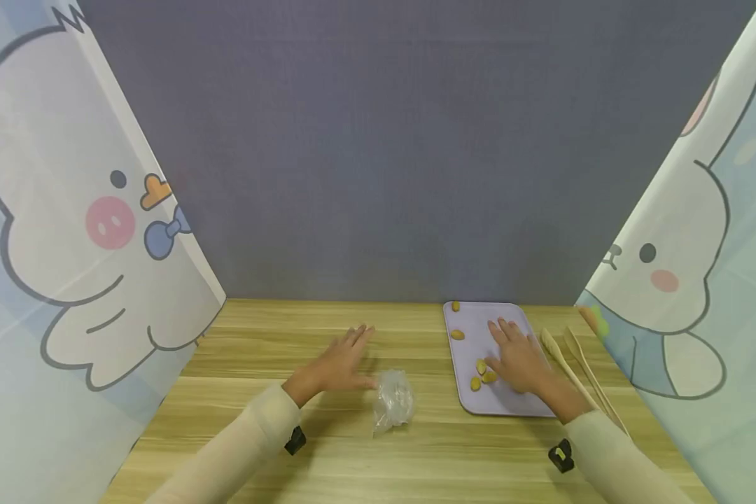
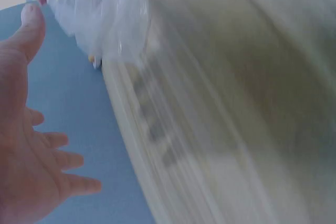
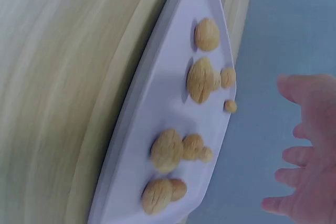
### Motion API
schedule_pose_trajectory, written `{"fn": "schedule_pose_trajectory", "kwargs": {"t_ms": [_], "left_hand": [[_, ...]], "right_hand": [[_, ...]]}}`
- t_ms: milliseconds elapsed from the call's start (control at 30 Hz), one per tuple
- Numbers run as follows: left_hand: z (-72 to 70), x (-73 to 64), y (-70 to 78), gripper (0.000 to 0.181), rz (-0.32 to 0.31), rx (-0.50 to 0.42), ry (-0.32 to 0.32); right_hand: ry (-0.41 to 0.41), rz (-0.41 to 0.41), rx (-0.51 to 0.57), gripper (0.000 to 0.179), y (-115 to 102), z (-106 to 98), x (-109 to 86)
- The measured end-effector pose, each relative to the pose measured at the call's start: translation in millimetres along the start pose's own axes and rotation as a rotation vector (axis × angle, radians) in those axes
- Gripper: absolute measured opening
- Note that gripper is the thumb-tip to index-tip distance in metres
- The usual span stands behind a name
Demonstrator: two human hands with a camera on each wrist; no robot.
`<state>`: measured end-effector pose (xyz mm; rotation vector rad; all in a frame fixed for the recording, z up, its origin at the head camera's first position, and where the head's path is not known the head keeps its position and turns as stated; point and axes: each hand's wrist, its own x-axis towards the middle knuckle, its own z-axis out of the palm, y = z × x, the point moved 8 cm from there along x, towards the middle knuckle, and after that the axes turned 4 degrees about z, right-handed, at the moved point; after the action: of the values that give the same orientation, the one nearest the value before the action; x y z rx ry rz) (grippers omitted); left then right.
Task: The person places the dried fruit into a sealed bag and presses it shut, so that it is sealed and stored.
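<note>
In the head view my left hand (image 1: pixel 339 369) is open with its fingers straight, its thumb beside a crumpled clear plastic bag (image 1: pixel 395 401). The left wrist view has the bag (image 2: pixel 118 14) at the top, with a gap between it and the left hand (image 2: pixel 21 161). Over the right part of a pale lilac tray (image 1: pixel 463 357) my right hand (image 1: pixel 518 360) spreads its fingers and holds nothing. Several tan, ridged nuts that look like walnuts (image 3: pixel 167 150) lie on the tray; the hand hides part of it. In the right wrist view the right hand (image 3: pixel 315 156) appears apart from them.
Two long wooden utensils (image 1: pixel 562 360) lie side by side to the right of the tray on the wood-grain table (image 1: pixel 239 350). A grey panel (image 1: pixel 378 154) rises at the back. Cartoon-printed sheets (image 1: pixel 57 210) stand at both sides.
</note>
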<state>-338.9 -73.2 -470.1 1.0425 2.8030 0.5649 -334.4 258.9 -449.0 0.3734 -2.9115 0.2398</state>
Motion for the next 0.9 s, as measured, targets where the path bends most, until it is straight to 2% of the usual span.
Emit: {"fn": "schedule_pose_trajectory", "kwargs": {"t_ms": [133,267,367,533,667,767,900], "left_hand": [[14.7,-1.8,10.5,0.122,0.033,-0.083,-0.026],[30.6,-3.8,20.9,0.133,0.073,-0.097,-0.056],[40.1,-4.7,27.4,0.138,0.103,-0.09,-0.058],[46.1,-6.3,35.6,0.139,0.129,-0.086,-0.042],[48.4,-7.6,38.9,0.137,0.112,-0.106,-0.049],[50.7,-7.9,40.2,0.135,0.093,-0.142,-0.054],[55.3,-7.4,41.0,0.132,0.084,-0.152,-0.055]], "right_hand": [[0.048,0.027,-0.007,0.069,14,-8,-2.3],[0.074,0.082,0.02,0.067,32,-14,-6.0],[0.066,0.154,0.045,0.066,52,-12,-9.4],[0.029,0.222,0.052,0.061,81,-10,-17.7],[0.038,0.241,0.039,0.054,98,-12,-25.9],[0.032,0.285,0.036,0.05,112,-11,-33.0],[-0.011,0.345,0.003,0.046,129,-4,-42.8]]}}
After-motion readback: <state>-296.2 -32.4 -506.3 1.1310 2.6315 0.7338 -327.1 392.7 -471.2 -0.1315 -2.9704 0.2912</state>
